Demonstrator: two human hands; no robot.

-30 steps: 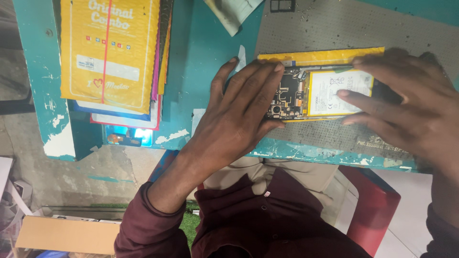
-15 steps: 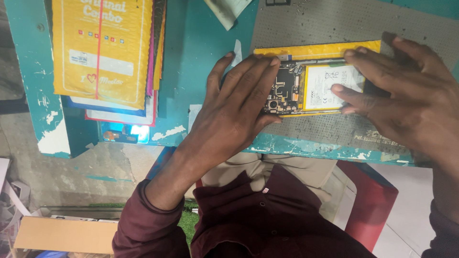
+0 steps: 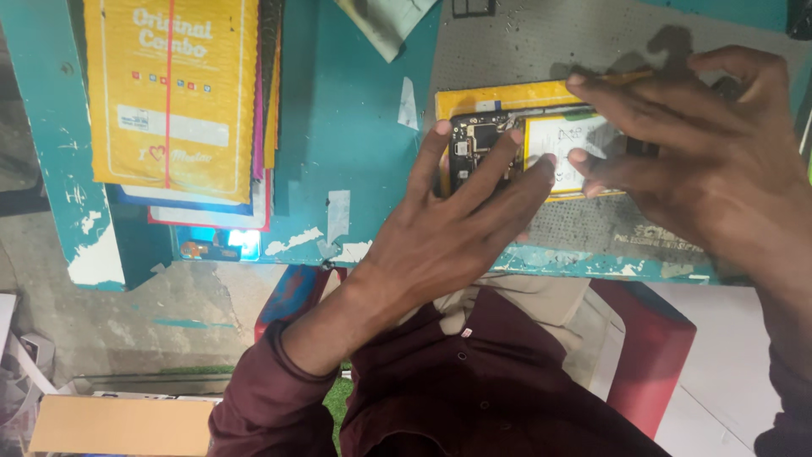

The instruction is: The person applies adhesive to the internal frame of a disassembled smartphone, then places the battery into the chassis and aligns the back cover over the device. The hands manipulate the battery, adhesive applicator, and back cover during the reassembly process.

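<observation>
An opened phone lies on a grey work mat (image 3: 541,42), with its dark circuit board (image 3: 478,140) and white battery (image 3: 558,135) showing. A yellow backing (image 3: 499,95) sits under it. My left hand (image 3: 457,228) lies flat with its fingers spread, the fingertips pressing on the board and the battery's left edge. My right hand (image 3: 702,161) curls over the phone's right end, its fingers on the battery and the top edge. The right part of the phone is hidden under that hand.
A stack of yellow padded packets and flat boxes (image 3: 173,93) lies at the left on the worn teal table (image 3: 338,127). A folded paper (image 3: 385,25) is at the top. A cardboard box (image 3: 118,423) stands on the floor, and a red seat (image 3: 643,347) is below me.
My left fingers have drawn back and spread, uncovering more of the circuit board. My right hand has shifted right and now curls over the battery end.
</observation>
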